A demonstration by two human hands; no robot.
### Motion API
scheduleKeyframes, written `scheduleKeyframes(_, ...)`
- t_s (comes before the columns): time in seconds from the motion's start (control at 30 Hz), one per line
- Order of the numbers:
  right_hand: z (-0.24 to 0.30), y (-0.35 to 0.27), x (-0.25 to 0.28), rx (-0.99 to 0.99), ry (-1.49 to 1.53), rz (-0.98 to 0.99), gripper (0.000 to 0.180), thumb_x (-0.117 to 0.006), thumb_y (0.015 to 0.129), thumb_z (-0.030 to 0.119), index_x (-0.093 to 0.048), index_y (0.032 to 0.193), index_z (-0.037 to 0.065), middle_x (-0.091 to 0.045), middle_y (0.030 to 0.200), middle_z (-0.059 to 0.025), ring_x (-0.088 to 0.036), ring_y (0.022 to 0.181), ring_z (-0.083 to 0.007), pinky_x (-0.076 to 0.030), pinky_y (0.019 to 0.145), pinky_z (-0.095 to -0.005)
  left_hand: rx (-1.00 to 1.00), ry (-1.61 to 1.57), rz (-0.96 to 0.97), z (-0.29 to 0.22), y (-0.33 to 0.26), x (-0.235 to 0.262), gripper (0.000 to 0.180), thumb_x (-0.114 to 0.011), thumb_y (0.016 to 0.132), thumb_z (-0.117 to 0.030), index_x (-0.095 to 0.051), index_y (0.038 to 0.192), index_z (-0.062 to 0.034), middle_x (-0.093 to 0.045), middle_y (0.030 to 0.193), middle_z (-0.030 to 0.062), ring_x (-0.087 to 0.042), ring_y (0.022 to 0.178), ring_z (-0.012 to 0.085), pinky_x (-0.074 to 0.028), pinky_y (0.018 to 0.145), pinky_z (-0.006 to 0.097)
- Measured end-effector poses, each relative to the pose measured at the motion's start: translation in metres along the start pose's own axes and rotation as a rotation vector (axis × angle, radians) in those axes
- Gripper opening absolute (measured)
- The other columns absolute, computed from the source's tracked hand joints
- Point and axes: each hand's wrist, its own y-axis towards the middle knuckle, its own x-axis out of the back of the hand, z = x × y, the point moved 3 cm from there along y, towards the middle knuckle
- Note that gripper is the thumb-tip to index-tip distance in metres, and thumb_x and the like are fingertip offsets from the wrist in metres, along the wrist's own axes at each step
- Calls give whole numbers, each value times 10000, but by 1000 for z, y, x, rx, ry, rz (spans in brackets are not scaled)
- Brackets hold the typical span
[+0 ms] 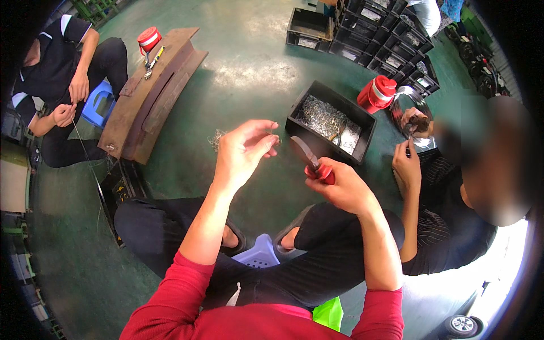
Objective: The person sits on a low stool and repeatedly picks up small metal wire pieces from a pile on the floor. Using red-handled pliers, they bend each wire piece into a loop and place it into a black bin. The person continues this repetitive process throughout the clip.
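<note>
My right hand (345, 187) is wrapped round a red-handled knife (306, 152), whose curved grey blade points up and left. My left hand (246, 150) is raised just left of the blade, thumb and fingers brought together. Something tiny seems to be at its fingertips, too small to make out. Beyond my hands, a black crate (331, 122) holds many small shiny metal pieces. A loose clump of the metal pieces (216, 139) lies on the green floor beside my left wrist.
A rusty steel beam (153, 93) carries an adjustable wrench (152, 63) and a red jug (149, 38). Another red jug (377, 94) stands by the crate. Black crates (385, 42) are stacked behind. Co-workers sit at left (68, 85) and right (447, 209), both handling small things.
</note>
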Motion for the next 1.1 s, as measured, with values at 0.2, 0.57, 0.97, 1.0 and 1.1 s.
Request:
scheduleKeyframes(0.2, -8, 4, -1, 67, -32, -56, 268, -714, 840, 211, -621, 1009, 25, -667, 821, -144, -644, 752, -232, -488, 717, -340, -99, 164, -25, -6, -4, 0, 191, -654, 893, -45, -703, 1075, -14, -693, 889, 27, -598, 670, 54, -490, 576, 200)
scheduleKeyframes(0.57, 0, 1, -2, 11, 10, 37, 286, -710, 842, 213, -623, 1022, 9, -671, 817, -143, -645, 749, -223, -488, 717, -334, 154, -235, 246, -7, -6, -6, 240, -566, 943, -79, -672, 1150, -19, -555, 747, -43, -450, 607, 42, -360, 539, 195)
scheduleKeyframes(0.97, 2, -1, -3, 4, 83, 97, 238, -664, 893, 172, -586, 1069, 33, -532, 642, 1, -456, 471, -64, -353, 432, -244, 196, -301, 273, -1, -4, -10, 247, -548, 948, -102, -675, 1138, -6, -557, 733, -34, -449, 600, 46, -354, 538, 195)
scheduleKeyframes(1.0, 3, -1, -3, 11, 80, 97, 236, -663, 894, 172, -585, 1068, 34, -529, 635, 2, -454, 465, -64, -348, 426, -243, 198, -303, 272, -1, -4, -10, 247, -548, 949, -102, -675, 1137, -6, -560, 735, -33, -449, 599, 45, -353, 538, 195)
scheduleKeyframes(1.1, 2, 0, -4, -1, 79, 92, 229, -660, 898, 176, -582, 1059, 33, -530, 638, 1, -453, 464, -62, -347, 425, -241, 208, -309, 270, 2, -4, -10, 245, -548, 949, -101, -676, 1135, -7, -569, 743, -32, -448, 597, 44, -352, 536, 193)
